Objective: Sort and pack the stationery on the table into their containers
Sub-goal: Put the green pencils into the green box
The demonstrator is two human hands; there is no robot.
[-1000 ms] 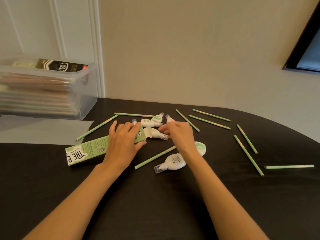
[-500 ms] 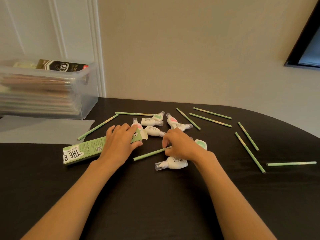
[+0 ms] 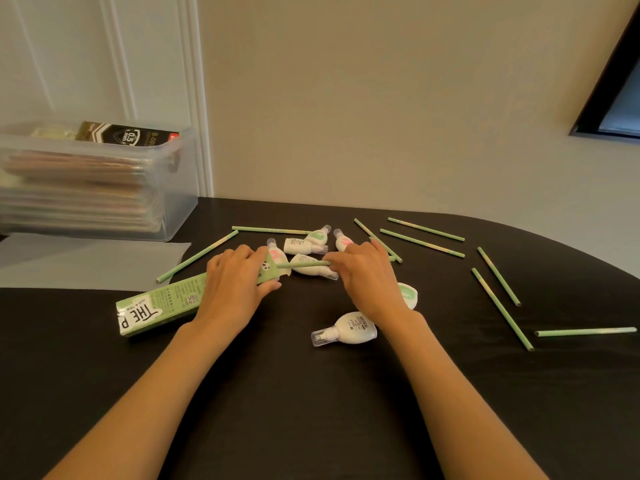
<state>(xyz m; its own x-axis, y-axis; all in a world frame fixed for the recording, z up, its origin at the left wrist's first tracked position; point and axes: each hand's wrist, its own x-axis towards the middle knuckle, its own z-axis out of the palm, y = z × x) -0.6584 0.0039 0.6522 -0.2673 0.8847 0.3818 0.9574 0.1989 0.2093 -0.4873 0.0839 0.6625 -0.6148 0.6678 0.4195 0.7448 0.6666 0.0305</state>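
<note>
A long green pencil box point(image 3: 156, 308) lies on the black table point(image 3: 311, 410), its open end pointing right. My left hand point(image 3: 235, 282) grips the box near that open end. My right hand point(image 3: 367, 275) pinches a green pencil point(image 3: 304, 263) whose tip sits at the box's mouth. Several more green pencils lie scattered, among them one pencil point(image 3: 197, 259) to the left and another pencil point(image 3: 500, 308) to the right. Several white correction tapes point(image 3: 306, 245) cluster behind my hands. One correction tape point(image 3: 346, 329) lies nearer me, and another correction tape point(image 3: 408, 294) is half hidden by my right wrist.
A clear plastic bin point(image 3: 93, 188) with stacked items and a black box on top stands at the back left. A translucent sheet point(image 3: 86, 261) lies in front of it. The wall runs behind the table's curved far edge.
My right hand picked up the pencil that lay in front of the box and brought its end to the box's open mouth. The left hand stayed on the box.
</note>
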